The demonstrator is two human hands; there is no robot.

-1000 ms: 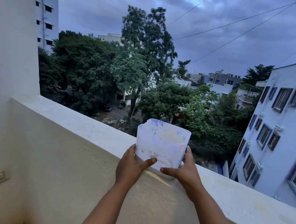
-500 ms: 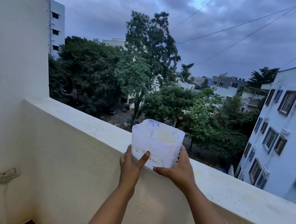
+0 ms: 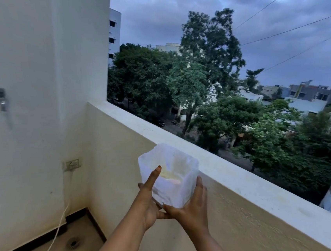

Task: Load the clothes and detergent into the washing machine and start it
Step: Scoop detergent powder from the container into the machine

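You hold one translucent white square plastic container (image 3: 173,173) between your two hands: left hand (image 3: 148,201) clasped on its near side, right hand (image 3: 192,205) cupping its right wall. It hangs in the air before the cream balcony parapet (image 3: 246,183). One wall socket (image 3: 72,164), one white cord (image 3: 58,228) and one floor drain (image 3: 74,243) sit left.

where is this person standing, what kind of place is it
Most likely an upper-floor balcony of an apartment block. A waist-high parapet wall edges it, treetops and neighbouring buildings lie beyond and below, and a floor drain sits in the corner.
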